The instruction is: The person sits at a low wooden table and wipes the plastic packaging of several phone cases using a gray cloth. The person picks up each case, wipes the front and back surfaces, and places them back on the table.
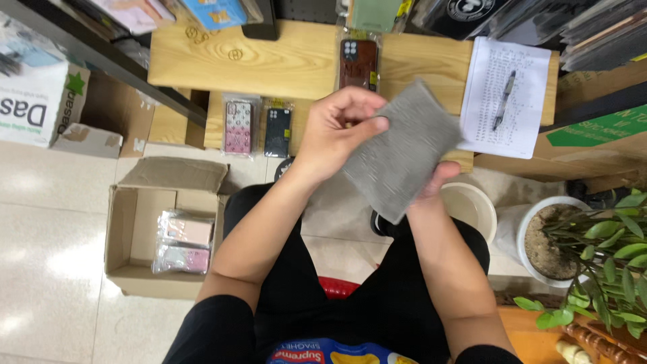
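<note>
a pale tiled floor (47, 222) carries an open cardboard box (128, 236) with wrapped phone cases (183, 241). over the wooden bench (283, 61), the left hand (337, 128) pinches the edge of a grey textured sheet (401, 152), held up tilted; the right hand (431, 185) supports it from behind, fingers hidden. further right lie a paper list (512, 101), pen (504, 100) and potted plant (606, 249).

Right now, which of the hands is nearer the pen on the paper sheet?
Right. The right hand, under the grey pouch, sits just below-left of the pen; the left hand is farther left.
</note>
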